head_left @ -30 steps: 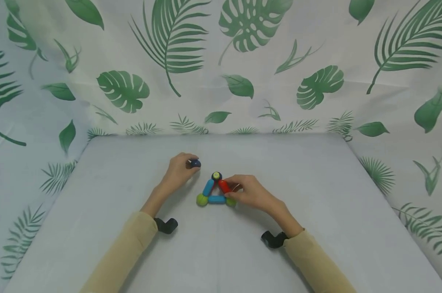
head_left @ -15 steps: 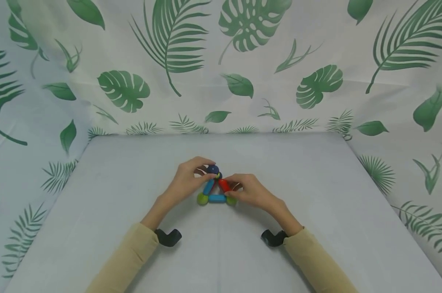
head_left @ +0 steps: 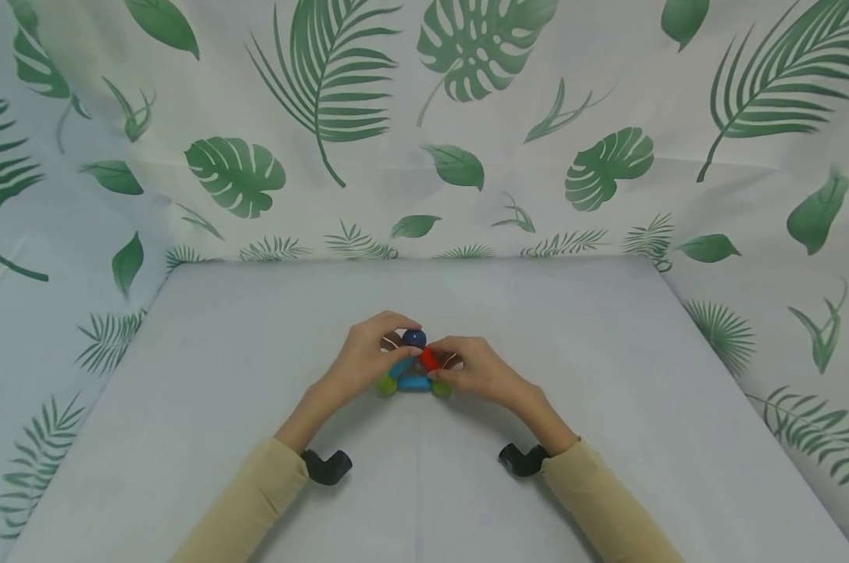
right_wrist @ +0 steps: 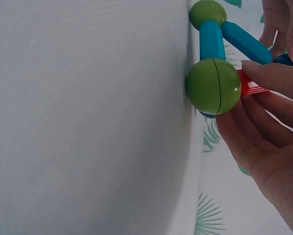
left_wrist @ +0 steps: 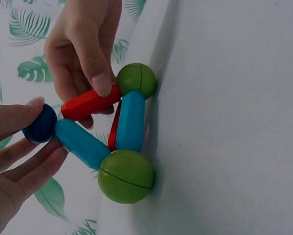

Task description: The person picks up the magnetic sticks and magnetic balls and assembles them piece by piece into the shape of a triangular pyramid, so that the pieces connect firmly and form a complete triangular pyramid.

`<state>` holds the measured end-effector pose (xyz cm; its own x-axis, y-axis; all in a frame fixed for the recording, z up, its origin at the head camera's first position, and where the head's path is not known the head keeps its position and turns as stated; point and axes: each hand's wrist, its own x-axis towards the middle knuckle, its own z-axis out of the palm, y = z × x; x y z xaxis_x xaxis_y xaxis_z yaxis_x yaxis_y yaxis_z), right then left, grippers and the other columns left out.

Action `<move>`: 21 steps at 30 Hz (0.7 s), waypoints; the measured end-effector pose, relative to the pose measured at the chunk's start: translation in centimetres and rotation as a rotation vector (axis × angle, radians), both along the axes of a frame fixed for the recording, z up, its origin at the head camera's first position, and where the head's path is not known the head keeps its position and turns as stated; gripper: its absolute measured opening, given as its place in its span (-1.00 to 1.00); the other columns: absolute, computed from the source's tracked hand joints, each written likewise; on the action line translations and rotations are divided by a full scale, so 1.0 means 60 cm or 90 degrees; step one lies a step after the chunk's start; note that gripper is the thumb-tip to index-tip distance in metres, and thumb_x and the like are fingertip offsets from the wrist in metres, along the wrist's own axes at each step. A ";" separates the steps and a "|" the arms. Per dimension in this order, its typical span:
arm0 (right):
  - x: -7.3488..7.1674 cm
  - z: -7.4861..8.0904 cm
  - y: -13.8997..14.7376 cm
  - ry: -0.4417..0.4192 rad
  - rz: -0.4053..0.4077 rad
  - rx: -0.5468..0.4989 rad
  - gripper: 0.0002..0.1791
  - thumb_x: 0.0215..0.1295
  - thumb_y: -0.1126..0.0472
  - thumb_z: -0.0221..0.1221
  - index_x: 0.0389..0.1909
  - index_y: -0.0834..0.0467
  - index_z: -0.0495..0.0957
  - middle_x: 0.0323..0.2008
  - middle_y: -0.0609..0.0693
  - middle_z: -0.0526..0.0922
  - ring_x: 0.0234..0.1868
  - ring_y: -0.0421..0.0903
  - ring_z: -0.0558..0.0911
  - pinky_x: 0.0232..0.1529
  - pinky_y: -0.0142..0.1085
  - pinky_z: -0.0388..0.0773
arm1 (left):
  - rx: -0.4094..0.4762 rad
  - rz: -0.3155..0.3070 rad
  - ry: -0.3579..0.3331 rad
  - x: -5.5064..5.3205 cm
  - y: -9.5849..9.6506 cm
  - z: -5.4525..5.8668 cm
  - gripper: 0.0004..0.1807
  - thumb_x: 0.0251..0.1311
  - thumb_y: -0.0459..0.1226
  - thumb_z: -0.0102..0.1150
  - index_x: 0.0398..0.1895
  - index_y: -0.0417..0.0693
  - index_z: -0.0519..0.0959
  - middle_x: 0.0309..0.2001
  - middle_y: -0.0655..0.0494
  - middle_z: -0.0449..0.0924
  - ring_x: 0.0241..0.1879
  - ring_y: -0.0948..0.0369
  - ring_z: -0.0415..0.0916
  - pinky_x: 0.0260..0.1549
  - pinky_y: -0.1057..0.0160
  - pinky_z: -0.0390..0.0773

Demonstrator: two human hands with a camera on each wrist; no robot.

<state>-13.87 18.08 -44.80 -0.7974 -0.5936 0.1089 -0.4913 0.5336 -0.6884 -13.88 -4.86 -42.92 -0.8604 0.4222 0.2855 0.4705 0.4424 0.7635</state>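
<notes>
My left hand (head_left: 364, 356) pinches a dark blue ball (head_left: 414, 338) between thumb and fingers, at the top of a small framework of toy balls and sticks. With my right hand (head_left: 486, 367) I grip a red stick (left_wrist: 90, 104) that slopes from a green ball (left_wrist: 136, 81) up toward the blue ball. A light blue stick (left_wrist: 82, 143) slopes up from the other green ball (left_wrist: 126, 177). Between the green balls lies another light blue stick (left_wrist: 131, 122). Part of a second red stick (left_wrist: 113, 131) shows behind. In the right wrist view, fingers cover most of the red stick (right_wrist: 249, 84).
The framework stands on a white-covered table (head_left: 424, 485). Behind it hangs a white cloth (head_left: 368, 195) printed with green leaves, which also lines both sides. A black wrist mount (head_left: 328, 467) sticks out from the left wrist, another mount (head_left: 521, 460) from the right.
My left hand has carried the dark blue ball rightward and down onto the top of the framework, where a dark ball with a yellow-green spot showed before. My right hand stays on the red stick.
</notes>
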 end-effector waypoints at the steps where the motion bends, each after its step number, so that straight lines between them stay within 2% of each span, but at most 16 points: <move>1: 0.000 0.001 0.000 0.002 0.000 -0.001 -0.62 0.30 0.34 0.36 0.13 0.27 0.66 -0.06 0.09 0.77 -0.13 -0.07 0.74 -0.03 -0.23 0.72 | 0.000 -0.001 0.003 0.001 0.001 0.000 -0.64 0.21 -0.33 0.45 0.08 -0.12 0.68 0.03 0.02 0.70 -0.17 0.13 0.70 -0.14 0.26 0.74; 6: 0.000 0.002 -0.001 0.007 0.004 0.004 -0.63 0.31 0.33 0.35 0.12 0.29 0.65 -0.05 0.10 0.77 -0.12 -0.06 0.74 -0.02 -0.24 0.72 | -0.003 -0.006 0.004 0.005 0.001 -0.004 -0.60 0.19 -0.34 0.46 0.11 -0.12 0.66 0.04 0.00 0.69 -0.17 0.14 0.71 -0.15 0.31 0.72; 11: 0.000 0.002 -0.002 0.010 0.004 0.005 -0.64 0.31 0.34 0.35 0.12 0.28 0.65 -0.04 0.10 0.77 -0.11 -0.06 0.74 -0.01 -0.23 0.72 | -0.005 -0.022 -0.010 0.009 0.000 -0.012 -0.54 0.21 -0.39 0.43 0.19 -0.14 0.60 0.11 -0.03 0.65 -0.14 0.12 0.72 -0.13 0.28 0.73; 21: 0.000 0.002 -0.001 0.007 0.004 0.002 -0.64 0.30 0.34 0.35 0.11 0.27 0.66 -0.05 0.09 0.77 -0.11 -0.06 0.74 -0.01 -0.23 0.71 | -0.009 -0.038 0.031 0.007 0.002 -0.026 -0.46 0.14 -0.56 0.39 0.21 -0.14 0.55 0.11 -0.12 0.61 -0.12 0.05 0.69 -0.12 0.20 0.74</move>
